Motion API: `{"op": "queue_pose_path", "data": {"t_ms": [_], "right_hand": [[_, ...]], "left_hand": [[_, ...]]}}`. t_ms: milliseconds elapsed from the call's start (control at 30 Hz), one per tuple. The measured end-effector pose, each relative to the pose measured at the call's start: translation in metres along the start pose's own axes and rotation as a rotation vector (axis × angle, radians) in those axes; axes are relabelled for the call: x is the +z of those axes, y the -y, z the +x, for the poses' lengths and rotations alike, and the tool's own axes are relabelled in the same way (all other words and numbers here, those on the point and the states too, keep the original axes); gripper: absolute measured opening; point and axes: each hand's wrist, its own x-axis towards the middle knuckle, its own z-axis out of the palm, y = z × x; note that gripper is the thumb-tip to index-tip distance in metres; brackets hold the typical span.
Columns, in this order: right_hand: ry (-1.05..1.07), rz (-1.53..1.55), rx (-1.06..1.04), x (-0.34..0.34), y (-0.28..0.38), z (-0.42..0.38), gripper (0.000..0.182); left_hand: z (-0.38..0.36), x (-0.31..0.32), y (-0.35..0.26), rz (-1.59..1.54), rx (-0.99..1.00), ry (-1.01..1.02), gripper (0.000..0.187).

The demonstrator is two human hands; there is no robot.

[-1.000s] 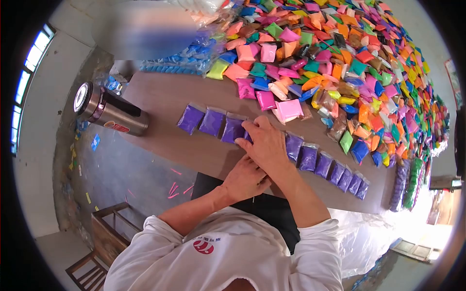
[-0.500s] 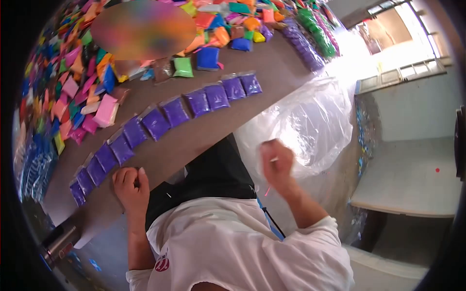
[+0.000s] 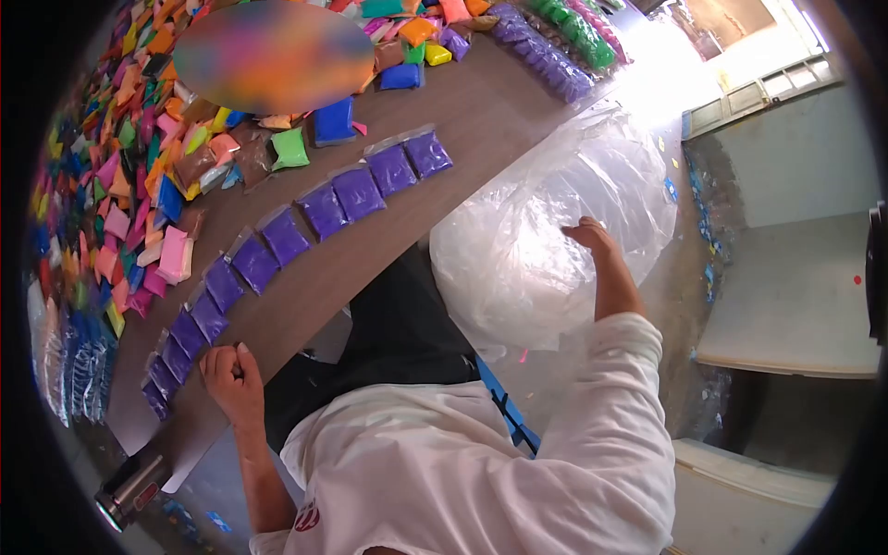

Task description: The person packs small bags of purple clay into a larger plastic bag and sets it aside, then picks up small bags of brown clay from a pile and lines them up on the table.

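Left hand (image 3: 231,375): curled into a loose fist, resting on the near edge of the brown wooden tabletop (image 3: 481,120), nothing visibly held. It lay just beside the near end of the row of purple powder-filled clear plastic packets (image 3: 282,236), which ran in a single line across the tabletop away from the person.

Right hand (image 3: 589,236): fingers spread open, laid against the large clear crumpled plastic bag (image 3: 527,268); whether it gripped the film could not be told. The bag stood off the tabletop, beside its edge and against the person's dark lap.

Heap of small multicoloured plastic packets (image 3: 139,176): pink, orange, blue, green and yellow, massed on the far side of the purple row. One bright green packet (image 3: 289,148) and one blue packet (image 3: 333,120) lay at the heap's edge, near the row.

Second purple stack (image 3: 546,60) and green stack (image 3: 578,37): at the tabletop's far end.

Steel cylindrical flask (image 3: 129,490): lying below the tabletop's near corner.
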Motion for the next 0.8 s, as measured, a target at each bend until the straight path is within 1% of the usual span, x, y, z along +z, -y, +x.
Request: {"op": "queue_pose_path", "data": {"t_ms": [33, 100, 167, 200, 300, 333, 400, 433, 500, 533, 567, 633, 733, 767, 800], "right_hand": [[-0.04, -0.103, -0.011, 0.008, 0.002, 0.008, 0.061], [0.067, -0.004, 0.079, 0.019, 0.001, 0.019, 0.068], [0.152, 0.146, 0.147, 0.033, -0.003, 0.021, 0.064], [0.16, 0.168, 0.134, 0.041, -0.011, 0.025, 0.06], [-0.199, 0.152, 0.088, 0.083, -0.032, 0.047, 0.062], [-0.148, 0.4, 0.091, 0.06, -0.014, 0.018, 0.071], [-0.11, 0.563, 0.093, 0.027, 0.019, -0.032, 0.073], [-0.094, 0.645, 0.09, 0.02, 0.028, -0.045, 0.074], [0.172, 0.393, 0.008, 0.014, 0.034, -0.053, 0.082], [0.318, 0.385, -0.094, 0.011, 0.034, -0.062, 0.077], [0.465, 0.334, -0.151, 0.002, 0.035, -0.068, 0.072], [0.334, 0.313, -0.254, 0.001, 0.035, -0.077, 0.053], [0.21, 0.419, -0.193, -0.027, 0.033, -0.096, 0.047], [0.148, 0.466, -0.235, -0.035, 0.025, -0.1, 0.039], [0.12, 0.676, -0.229, -0.04, 0.019, -0.106, 0.035]], "left_hand": [[-0.001, 0.0, 0.001, 0.01, -0.01, 0.009, 0.031], [-0.003, 0.002, 0.004, 0.026, -0.019, 0.01, 0.031], [-0.006, 0.005, 0.007, 0.04, -0.022, -0.006, 0.032], [-0.004, 0.005, 0.005, 0.036, -0.03, -0.01, 0.032], [-0.004, 0.004, 0.0, 0.028, -0.041, -0.016, 0.032], [-0.004, 0.004, 0.001, 0.024, -0.029, -0.019, 0.031], [-0.003, 0.005, 0.002, 0.019, -0.002, -0.015, 0.031], [-0.003, 0.005, 0.002, 0.022, 0.01, -0.013, 0.031], [-0.002, 0.003, 0.004, 0.029, 0.022, -0.003, 0.03], [-0.003, 0.003, 0.006, 0.034, 0.019, 0.006, 0.03], [-0.003, 0.003, 0.007, 0.038, 0.017, 0.017, 0.03], [-0.003, 0.002, 0.006, 0.037, 0.009, 0.018, 0.03], [-0.003, 0.001, 0.001, 0.044, -0.003, 0.016, 0.03], [-0.002, 0.001, 0.0, 0.047, -0.006, 0.012, 0.03], [-0.003, 0.001, 0.001, 0.041, -0.013, 0.015, 0.029]]}}
